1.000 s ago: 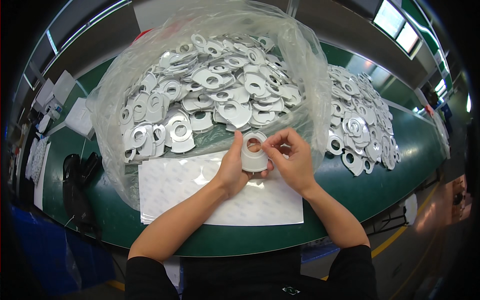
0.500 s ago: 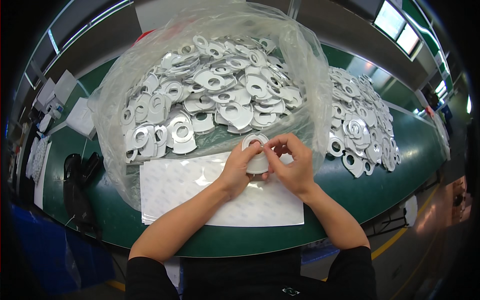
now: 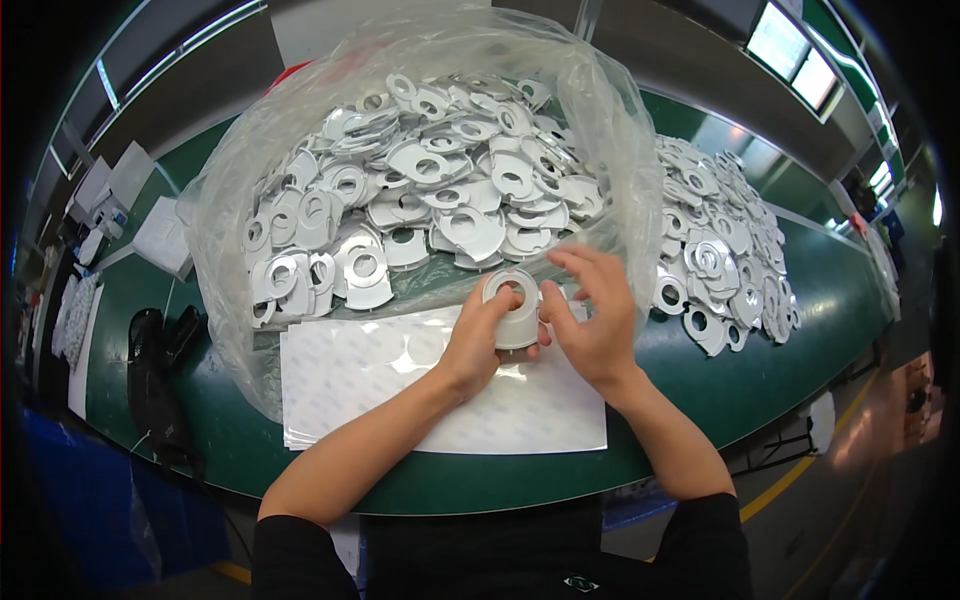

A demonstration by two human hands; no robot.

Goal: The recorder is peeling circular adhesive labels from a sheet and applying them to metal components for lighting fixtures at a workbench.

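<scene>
1 ring point(image 3: 517, 330), pinched in the left hand point(image 3: 475, 342) over the sheets point(image 3: 390, 395), by the bench's point(image 3: 470, 490) near edge! Right hand point(image 3: 602, 330) just beside it, spread, apparently gripping nothing; should that pinch loosen, the ring could drop onto the sheets.

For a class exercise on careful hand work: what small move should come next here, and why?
Probably bring the open right hand in to the near edge of the white ring-ended part: the left hand already has it in its grip, and the right thumb and fingers stand apart close beside it.
</scene>
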